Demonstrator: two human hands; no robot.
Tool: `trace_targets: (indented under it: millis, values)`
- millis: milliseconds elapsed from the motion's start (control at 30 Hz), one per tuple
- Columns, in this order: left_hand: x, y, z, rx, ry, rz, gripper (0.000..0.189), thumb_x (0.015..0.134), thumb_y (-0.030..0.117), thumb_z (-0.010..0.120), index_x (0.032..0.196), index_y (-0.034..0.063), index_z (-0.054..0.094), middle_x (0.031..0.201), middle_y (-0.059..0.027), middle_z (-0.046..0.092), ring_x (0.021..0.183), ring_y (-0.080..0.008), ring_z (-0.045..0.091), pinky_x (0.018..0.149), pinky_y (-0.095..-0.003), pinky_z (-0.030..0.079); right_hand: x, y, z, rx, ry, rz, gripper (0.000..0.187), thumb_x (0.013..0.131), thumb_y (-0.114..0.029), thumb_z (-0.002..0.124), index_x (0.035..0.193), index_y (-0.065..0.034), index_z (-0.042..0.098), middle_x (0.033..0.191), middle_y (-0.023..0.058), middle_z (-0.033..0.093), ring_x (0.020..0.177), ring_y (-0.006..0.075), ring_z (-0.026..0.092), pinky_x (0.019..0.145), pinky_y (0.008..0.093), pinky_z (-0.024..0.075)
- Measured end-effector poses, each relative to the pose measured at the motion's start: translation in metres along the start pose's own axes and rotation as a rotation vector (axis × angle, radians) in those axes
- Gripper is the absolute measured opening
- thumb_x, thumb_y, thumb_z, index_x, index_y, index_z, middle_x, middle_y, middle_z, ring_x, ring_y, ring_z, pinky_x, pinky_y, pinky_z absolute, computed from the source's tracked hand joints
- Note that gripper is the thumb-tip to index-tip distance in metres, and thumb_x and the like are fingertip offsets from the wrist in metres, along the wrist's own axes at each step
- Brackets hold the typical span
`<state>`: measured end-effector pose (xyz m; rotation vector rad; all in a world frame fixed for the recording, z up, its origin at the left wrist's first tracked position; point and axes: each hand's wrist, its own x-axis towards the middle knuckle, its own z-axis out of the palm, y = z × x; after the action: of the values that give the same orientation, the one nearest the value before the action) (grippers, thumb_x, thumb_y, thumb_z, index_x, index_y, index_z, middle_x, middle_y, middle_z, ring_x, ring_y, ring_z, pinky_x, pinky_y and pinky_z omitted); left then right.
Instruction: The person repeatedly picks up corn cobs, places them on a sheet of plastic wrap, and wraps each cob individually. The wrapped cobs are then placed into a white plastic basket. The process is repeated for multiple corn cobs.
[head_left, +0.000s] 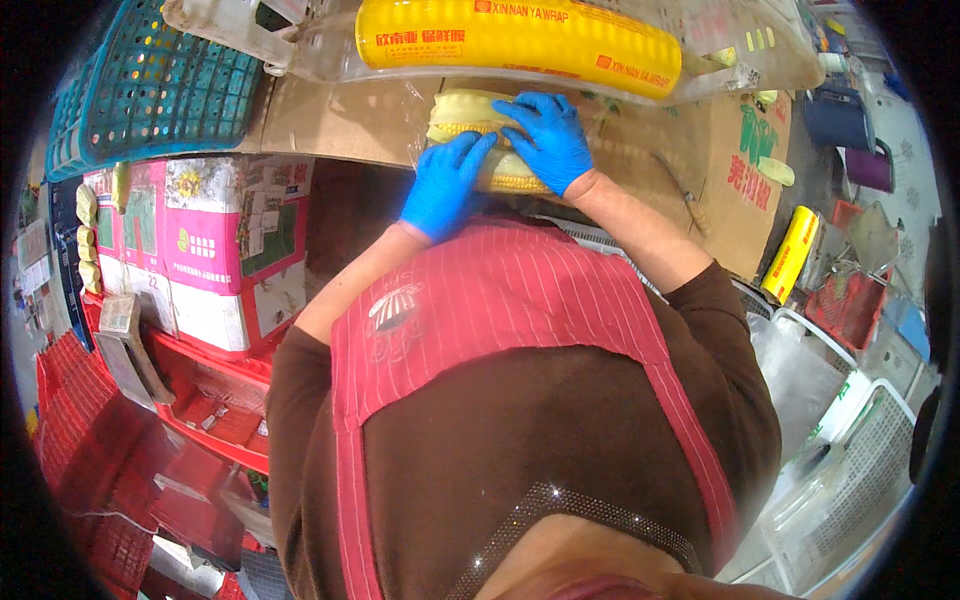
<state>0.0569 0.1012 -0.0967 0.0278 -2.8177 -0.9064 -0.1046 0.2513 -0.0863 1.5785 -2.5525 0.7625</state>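
Note:
Two ears of yellow corn, partly wrapped in pale husk, lie side by side on a cardboard surface (330, 124) in front of me. Both my hands wear blue gloves. My left hand (450, 176) reaches in from the left, its fingertips on the far ear of corn (457, 129) and its palm beside the near one. From the right, my right hand (551, 139) lies over both ears, its fingers gripping the far one. Part of the near ear of corn (514, 181) is hidden under my hands. Clear plastic film (414, 112) shows at the left end of the ears.
A large yellow roll of cling wrap (517, 41) lies in a translucent tray beyond the corn. A knife with a wooden handle (696, 214) rests at right, near another yellow roll (790, 255). At left are a teal crate (172, 90) and a pink-and-white carton (199, 240).

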Motion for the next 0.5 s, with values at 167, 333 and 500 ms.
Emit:
trace_targets:
  millis: [167, 333, 500]
  values:
    - [0.002, 0.001, 0.0, 0.087, -0.038, 0.014, 0.085, 0.072, 0.032, 0.083, 0.145, 0.0111, 0.045, 0.134, -0.0145, 0.052, 0.122, -0.0342, 0.052, 0.099, -0.0472, 0.04, -0.003, 0.015, 0.001, 0.171, 0.081, 0.054, 0.027, 0.089, -0.024, 0.068, 0.115, -0.0158, 0.073, 0.109, 0.0118, 0.064, 0.104, 0.0314, 0.059, 0.091, 0.0434, 0.048]
    - [0.003, 0.0, 0.0, 0.126, -0.069, 0.009, 0.083, 0.073, 0.034, 0.083, 0.145, 0.0131, 0.047, 0.135, -0.0133, 0.052, 0.122, -0.0341, 0.051, 0.098, -0.0471, 0.04, -0.011, 0.031, -0.005, 0.195, 0.088, 0.107, 0.023, 0.092, -0.022, 0.065, 0.112, -0.0142, 0.073, 0.107, 0.0128, 0.064, 0.101, 0.033, 0.06, 0.091, 0.0431, 0.048]
    - [0.004, 0.0, 0.002, 0.122, -0.04, 0.021, 0.08, 0.073, 0.032, 0.083, 0.143, 0.0152, 0.049, 0.133, -0.0121, 0.052, 0.117, -0.036, 0.052, 0.097, -0.0481, 0.041, -0.015, 0.041, -0.011, 0.201, -0.007, 0.161, 0.02, 0.093, -0.022, 0.064, 0.108, -0.013, 0.074, 0.099, 0.0108, 0.066, 0.097, 0.0335, 0.061, 0.088, 0.0447, 0.0481]
